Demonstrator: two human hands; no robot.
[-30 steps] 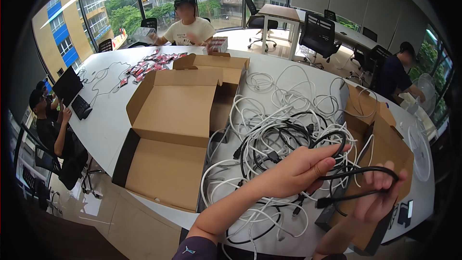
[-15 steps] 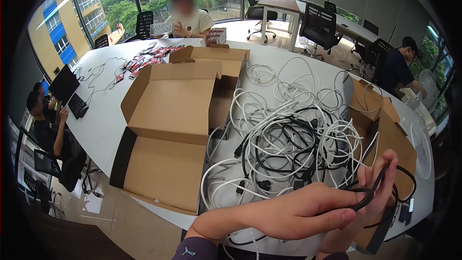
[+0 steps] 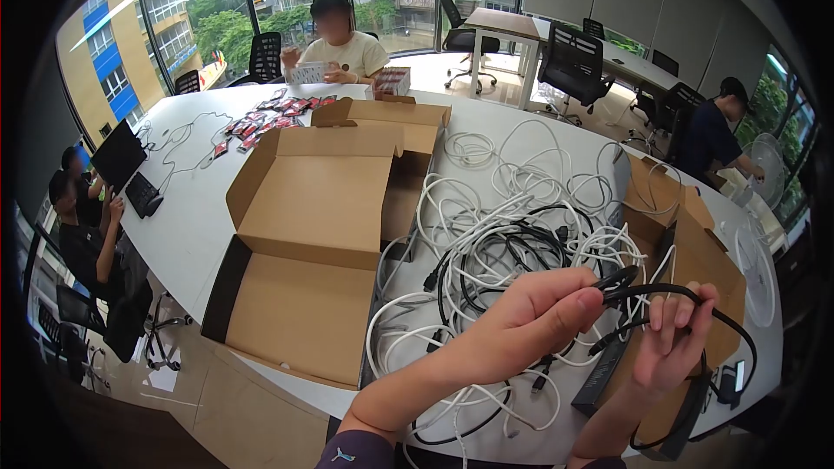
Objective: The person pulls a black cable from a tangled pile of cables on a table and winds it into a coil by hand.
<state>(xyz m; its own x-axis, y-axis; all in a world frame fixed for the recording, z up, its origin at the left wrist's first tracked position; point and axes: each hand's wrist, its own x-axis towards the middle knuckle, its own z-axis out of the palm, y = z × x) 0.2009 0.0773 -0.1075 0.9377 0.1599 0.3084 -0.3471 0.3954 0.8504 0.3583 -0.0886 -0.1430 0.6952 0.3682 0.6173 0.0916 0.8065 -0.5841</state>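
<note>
Head view: one black cable (image 3: 647, 288) is raised above the near right end of the counter (image 3: 187, 226), bent in a loose loop between both hands. Left hand (image 3: 543, 317): fingers clamped on the cable. Right hand (image 3: 671, 343): fingers half curled against it; cannot tell whether they grip. Progress, as judged: one cable picked up, its loops unsecured; left over, a tangled pile (image 3: 512, 252) of white and black cables, too interlaced to count. One white coil (image 3: 469, 161) lies just beyond. Open boxes: at least three, two left of the pile, a front box (image 3: 317, 195) and a rear box (image 3: 382, 115), and at least one right box (image 3: 708, 265). Red packets (image 3: 252, 128): many, overlapping, uncountable. Monitors: one monitor (image 3: 119, 155). Other people visible: four.
</note>
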